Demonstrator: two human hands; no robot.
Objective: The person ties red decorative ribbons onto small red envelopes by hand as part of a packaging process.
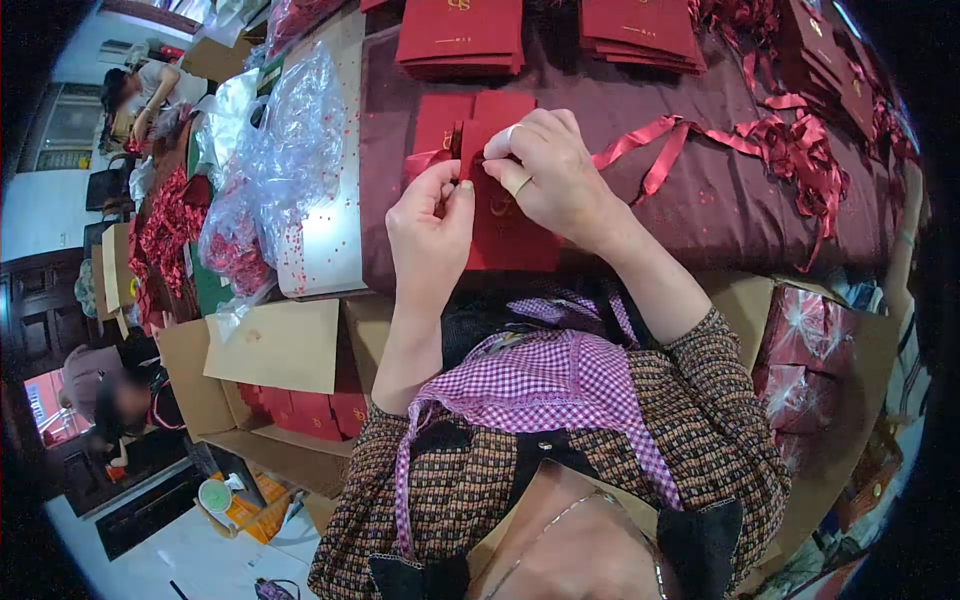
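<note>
Both hands are working on a red bag (510, 235) that's lying on the maroon tablecloth (700, 210) right in front of the person. The left hand (430, 225) is pinching the bag's top edge, fingers closed tight. The right hand (545, 170), wearing a ring, is pinching shut just beside it, where a red ribbon (650, 135) is trailing off to the right. Stacks of red bags (460, 35) are sitting further back, and loose ribbons (800, 150) are piling up well to the right.
</note>
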